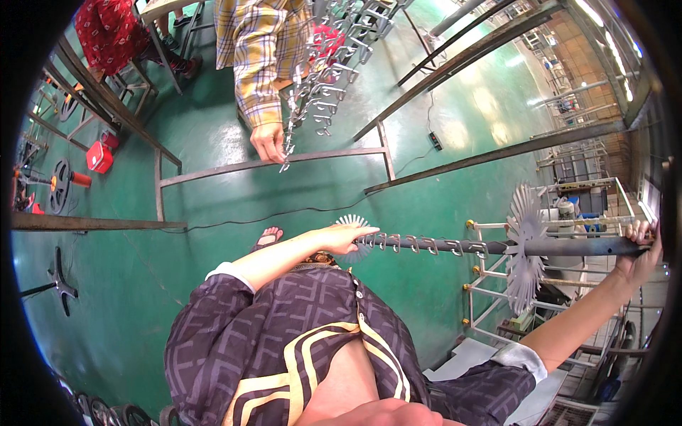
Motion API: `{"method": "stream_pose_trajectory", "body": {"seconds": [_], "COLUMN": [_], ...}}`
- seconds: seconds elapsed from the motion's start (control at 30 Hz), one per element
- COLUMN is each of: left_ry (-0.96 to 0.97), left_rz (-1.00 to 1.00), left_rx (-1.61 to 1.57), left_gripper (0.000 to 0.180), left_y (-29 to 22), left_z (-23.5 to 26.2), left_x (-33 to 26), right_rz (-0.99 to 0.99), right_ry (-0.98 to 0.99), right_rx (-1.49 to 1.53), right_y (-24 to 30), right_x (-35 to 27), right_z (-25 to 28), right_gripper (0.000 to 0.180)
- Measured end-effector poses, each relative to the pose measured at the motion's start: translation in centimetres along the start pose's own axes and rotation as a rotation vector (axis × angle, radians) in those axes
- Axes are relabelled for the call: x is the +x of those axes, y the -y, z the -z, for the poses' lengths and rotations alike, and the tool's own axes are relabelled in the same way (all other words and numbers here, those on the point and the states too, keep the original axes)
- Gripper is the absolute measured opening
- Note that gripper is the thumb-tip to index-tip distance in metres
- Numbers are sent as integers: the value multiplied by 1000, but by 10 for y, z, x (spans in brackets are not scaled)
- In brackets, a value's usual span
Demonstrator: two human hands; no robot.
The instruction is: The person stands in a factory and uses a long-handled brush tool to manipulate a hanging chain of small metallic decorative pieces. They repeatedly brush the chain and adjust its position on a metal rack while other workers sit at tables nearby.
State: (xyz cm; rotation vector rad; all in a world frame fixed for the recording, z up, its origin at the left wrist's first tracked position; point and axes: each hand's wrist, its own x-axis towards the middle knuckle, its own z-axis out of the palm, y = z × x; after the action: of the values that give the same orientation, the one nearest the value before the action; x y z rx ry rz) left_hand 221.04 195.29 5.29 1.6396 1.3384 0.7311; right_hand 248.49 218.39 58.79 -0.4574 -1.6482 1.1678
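A long dark metal rod (490, 246) with rows of hooks runs level across the right half of the view. My left hand (344, 237) is at its near end, fingers on a small finned metal disc (353, 236) that sits there. A larger finned disc (526, 248) hangs on the rod further right. My right hand (641, 250) is closed around the rod's far end. Both my forearms reach out from patterned dark sleeves.
Another person in a plaid shirt stands ahead, a hand (268, 142) on a hanging hooked rack (312, 85). Steel frame bars (270, 163) cross the green floor. A white wire rack (497, 298) stands at right. Red parts and wheels lie at left.
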Motion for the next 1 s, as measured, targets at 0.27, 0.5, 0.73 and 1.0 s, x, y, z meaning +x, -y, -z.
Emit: {"method": "stream_pose_trajectory", "body": {"seconds": [0.27, 0.5, 0.73, 1.0], "left_ry": [-100, -82, -56, -87], "left_rz": [-207, -280, -324, -367], "left_rx": [33, -2, -11, 23], "left_gripper": [77, 79, 76, 70], "left_y": [-50, -73, -137, -142], "left_z": [19, 25, 66, 70], "left_x": [-1, 0, -19, -24], "right_rz": [-1, 10, 21, 42], "right_ry": [-6, -59, -117, -153], "right_rx": [-1, 5, 1, -1], "right_y": [-13, -17, -23, -26], "right_x": [-27, -40, -48, -56], "right_z": [-17, -39, -53, -76], "right_gripper": [15, 18, 19, 19]}}
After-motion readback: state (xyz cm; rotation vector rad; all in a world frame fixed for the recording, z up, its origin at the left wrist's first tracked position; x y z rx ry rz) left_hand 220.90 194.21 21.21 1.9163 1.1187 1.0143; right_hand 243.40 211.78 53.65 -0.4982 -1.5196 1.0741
